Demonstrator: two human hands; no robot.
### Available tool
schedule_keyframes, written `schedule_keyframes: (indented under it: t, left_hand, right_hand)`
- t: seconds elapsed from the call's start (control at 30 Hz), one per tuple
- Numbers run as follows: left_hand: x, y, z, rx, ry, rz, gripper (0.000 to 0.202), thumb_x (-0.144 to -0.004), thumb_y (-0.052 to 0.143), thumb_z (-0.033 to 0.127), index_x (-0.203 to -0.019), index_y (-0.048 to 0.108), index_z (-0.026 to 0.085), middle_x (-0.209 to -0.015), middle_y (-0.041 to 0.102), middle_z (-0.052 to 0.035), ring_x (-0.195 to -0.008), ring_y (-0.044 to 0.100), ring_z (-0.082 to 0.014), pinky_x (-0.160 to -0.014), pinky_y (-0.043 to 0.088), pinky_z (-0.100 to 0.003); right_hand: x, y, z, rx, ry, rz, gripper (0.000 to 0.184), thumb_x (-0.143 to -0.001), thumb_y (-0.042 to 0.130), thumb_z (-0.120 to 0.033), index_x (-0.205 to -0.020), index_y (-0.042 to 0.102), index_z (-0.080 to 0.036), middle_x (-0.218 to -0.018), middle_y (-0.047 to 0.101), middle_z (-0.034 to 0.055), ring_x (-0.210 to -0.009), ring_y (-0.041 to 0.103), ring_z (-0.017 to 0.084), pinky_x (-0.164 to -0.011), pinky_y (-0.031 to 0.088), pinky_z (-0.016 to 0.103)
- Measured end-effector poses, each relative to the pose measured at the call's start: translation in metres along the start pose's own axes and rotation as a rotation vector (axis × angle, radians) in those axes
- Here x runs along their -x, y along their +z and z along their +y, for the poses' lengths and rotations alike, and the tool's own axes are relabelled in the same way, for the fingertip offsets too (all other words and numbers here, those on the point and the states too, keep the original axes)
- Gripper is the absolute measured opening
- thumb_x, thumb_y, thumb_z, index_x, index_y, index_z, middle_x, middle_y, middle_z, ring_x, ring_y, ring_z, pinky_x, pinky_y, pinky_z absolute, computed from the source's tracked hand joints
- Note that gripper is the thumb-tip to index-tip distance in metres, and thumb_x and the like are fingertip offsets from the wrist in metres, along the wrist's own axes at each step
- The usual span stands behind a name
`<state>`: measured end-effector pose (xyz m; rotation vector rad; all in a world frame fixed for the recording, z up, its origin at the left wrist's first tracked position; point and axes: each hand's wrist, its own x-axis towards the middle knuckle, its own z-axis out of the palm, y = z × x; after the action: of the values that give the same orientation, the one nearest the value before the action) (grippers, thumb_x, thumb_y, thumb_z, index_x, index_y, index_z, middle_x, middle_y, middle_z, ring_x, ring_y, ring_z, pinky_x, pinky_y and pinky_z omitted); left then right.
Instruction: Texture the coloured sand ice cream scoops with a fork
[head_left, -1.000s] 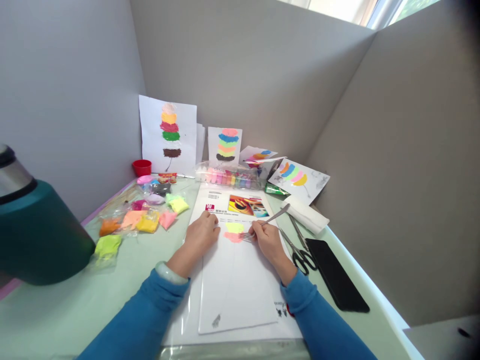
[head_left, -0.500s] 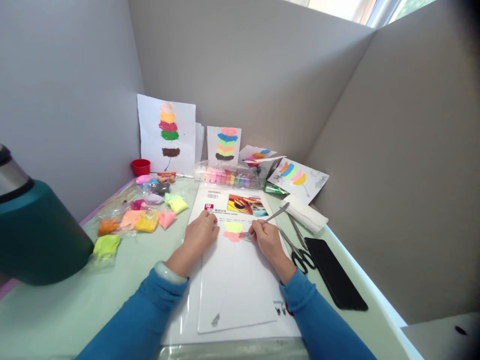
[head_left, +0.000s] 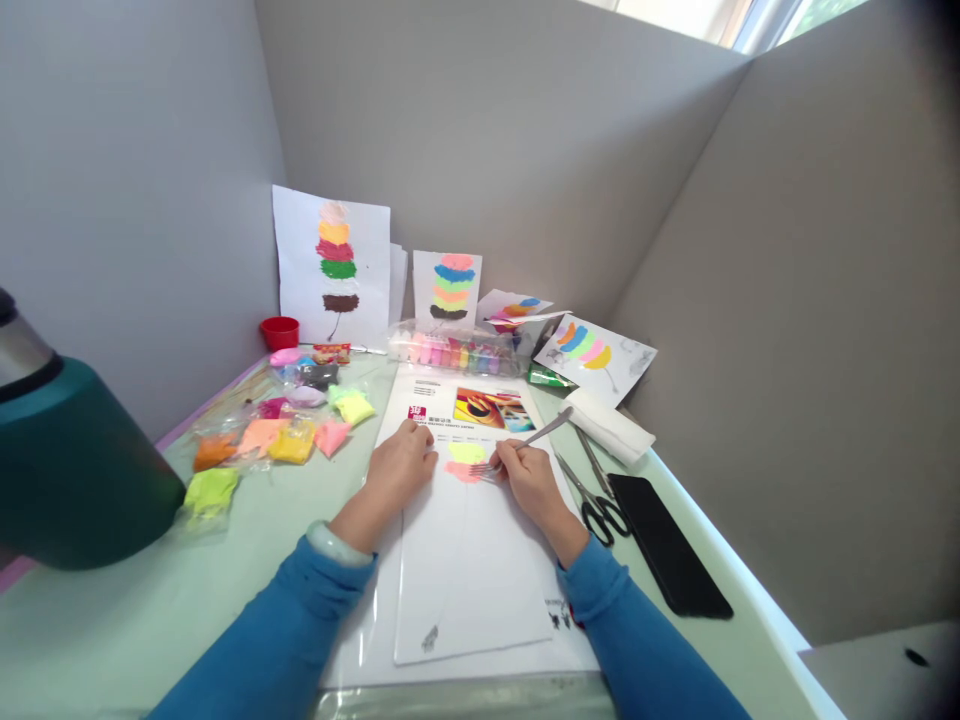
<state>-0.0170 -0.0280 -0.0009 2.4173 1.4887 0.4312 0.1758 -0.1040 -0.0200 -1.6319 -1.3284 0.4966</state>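
Note:
My right hand [head_left: 531, 480] is closed around a metal fork [head_left: 550, 428]. Its tines touch the right part of a flat salmon-pink patch [head_left: 459, 471], which looks like soft clay. Just above that patch lies a bright yellow patch [head_left: 466, 453]. Both are on a white sheet [head_left: 472, 580] that has a thin line down it and a small grey smudge near its bottom. My left hand [head_left: 397, 466] rests on the sheet's left edge, fingers bent and thumb apart, holding nothing I can see. Under the sheet is a printed paper pack [head_left: 442, 400].
Bagged coloured clay [head_left: 292, 442] and a green bottle [head_left: 90, 460] stand left. A red cup [head_left: 280, 332], a clear pack of clay [head_left: 457, 350] and propped pictures [head_left: 334, 265] are behind. Scissors [head_left: 598, 512], a white tissue [head_left: 611, 428] and a black phone [head_left: 670, 545] lie right.
The fork's tines have shifted slightly left over the pink patch, and its handle has tipped a little lower and left. My left hand stays in place.

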Motion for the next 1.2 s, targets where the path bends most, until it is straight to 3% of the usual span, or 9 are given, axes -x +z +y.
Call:
schedule_keyframes:
  t: [0.13, 0.23, 0.47, 0.67, 0.97, 1.2]
  left_hand:
    - [0.0, -0.002, 0.001, 0.004, -0.009, -0.014, 0.022, -0.087, 0.046, 0.025, -0.101, 0.062, 0.019, -0.114, 0.061, -0.0076, -0.098, 0.062, -0.0225, -0.073, 0.046, -0.031]
    - [0.0, -0.001, 0.0, -0.001, -0.003, -0.006, 0.022, -0.087, 0.046, 0.025, -0.101, 0.062, 0.02, -0.114, 0.06, -0.0077, -0.097, 0.062, -0.023, -0.073, 0.047, -0.032]
    - [-0.001, 0.002, 0.0, -0.013, 0.006, 0.009, 0.022, -0.087, 0.046, 0.025, -0.1, 0.062, 0.02, -0.113, 0.06, -0.0072, -0.096, 0.062, -0.0233, -0.072, 0.047, -0.033]
    - [0.0, -0.001, 0.002, -0.005, -0.001, -0.007, 0.022, -0.087, 0.046, 0.025, -0.1, 0.062, 0.019, -0.114, 0.061, -0.0077, -0.097, 0.062, -0.0233, -0.072, 0.046, -0.033]
    - [0.0, -0.002, 0.001, -0.007, -0.004, -0.027, 0.021, -0.088, 0.046, 0.024, -0.101, 0.061, 0.019, -0.113, 0.061, -0.0068, -0.098, 0.061, -0.0234, -0.071, 0.044, -0.033]
    - [0.0, -0.002, 0.001, -0.014, -0.004, -0.02, 0.02, -0.088, 0.046, 0.025, -0.1, 0.061, 0.019, -0.114, 0.061, -0.0062, -0.096, 0.062, -0.0228, -0.069, 0.043, -0.032]
  right_hand:
    - [0.0, -0.007, 0.001, 0.087, -0.014, 0.077, 0.041, -0.087, 0.043, -0.035, -0.054, 0.063, -0.02, -0.054, 0.06, 0.0008, -0.057, 0.058, 0.015, -0.063, 0.04, 0.025]
    - [0.001, -0.006, 0.001, 0.029, -0.017, 0.097, 0.041, -0.087, 0.044, -0.037, -0.055, 0.063, -0.019, -0.054, 0.059, 0.0008, -0.056, 0.057, 0.015, -0.061, 0.04, 0.025]
    - [0.001, 0.002, 0.001, -0.145, -0.028, -0.056, 0.039, -0.087, 0.048, -0.04, -0.061, 0.067, -0.016, -0.062, 0.063, 0.0024, -0.059, 0.057, 0.014, -0.061, 0.042, 0.025]
    - [-0.004, -0.008, 0.004, -0.042, 0.075, 0.055, 0.039, -0.084, 0.047, -0.037, -0.057, 0.066, -0.017, -0.05, 0.057, 0.0004, -0.052, 0.056, 0.014, -0.061, 0.041, 0.026]
    - [-0.004, -0.013, 0.002, -0.031, 0.095, 0.173, 0.038, -0.081, 0.047, -0.04, -0.056, 0.064, -0.018, -0.049, 0.056, 0.0005, -0.052, 0.055, 0.015, -0.058, 0.04, 0.026]
    - [-0.005, -0.01, 0.001, -0.053, 0.109, 0.103, 0.038, -0.082, 0.046, -0.041, -0.059, 0.065, -0.017, -0.049, 0.057, 0.0003, -0.052, 0.055, 0.014, -0.059, 0.041, 0.026]
